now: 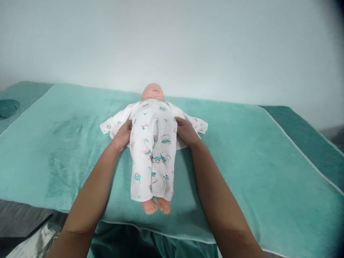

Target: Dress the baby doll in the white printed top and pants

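On the green blanket (pixel 228 161), nearer its far edge than its right corner, the doll (pixel 153 91) lies with its long axis running from that edge toward the near one, feet nearest. Its printed trousers (pixel 161 154) fill the space between the left hand (pixel 187 132) and the right hand (pixel 123 136), about equally near, each touching a side; the fingers curl partly underneath, so their opening and any grip cannot be told.

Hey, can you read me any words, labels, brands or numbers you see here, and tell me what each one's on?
There are none I can read.
The doll's white trousers and top carry small printed pictures; any lettering among them is too small to make out.
The green cover and the wall show no writing.
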The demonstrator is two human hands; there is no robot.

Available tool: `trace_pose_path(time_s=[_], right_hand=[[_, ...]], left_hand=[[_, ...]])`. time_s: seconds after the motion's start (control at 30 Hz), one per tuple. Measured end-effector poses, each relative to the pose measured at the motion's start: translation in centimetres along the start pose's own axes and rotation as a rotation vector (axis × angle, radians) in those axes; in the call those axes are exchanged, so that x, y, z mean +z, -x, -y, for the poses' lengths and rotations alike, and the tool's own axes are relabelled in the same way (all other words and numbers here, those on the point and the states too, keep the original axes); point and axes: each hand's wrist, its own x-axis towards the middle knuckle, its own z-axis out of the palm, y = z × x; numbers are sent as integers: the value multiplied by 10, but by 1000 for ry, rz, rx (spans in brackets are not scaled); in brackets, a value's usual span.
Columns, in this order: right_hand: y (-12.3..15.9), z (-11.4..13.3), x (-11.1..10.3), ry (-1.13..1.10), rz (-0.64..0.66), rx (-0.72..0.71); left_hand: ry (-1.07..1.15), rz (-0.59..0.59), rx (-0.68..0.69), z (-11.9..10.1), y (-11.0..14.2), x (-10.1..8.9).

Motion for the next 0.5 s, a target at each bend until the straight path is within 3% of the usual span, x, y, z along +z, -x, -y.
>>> trace_pose_path(time_s=[0.2,0.37,0.5], right_hand=[[3,-3,3,-146,2,92],[7,-2,10,-243,26,173],[9,2,13,-285,43,193]], left_hand=[[265,58,-203,-2,7,10],[355,6,-235,2,6,14],[332,47,-231,2,6,15]])
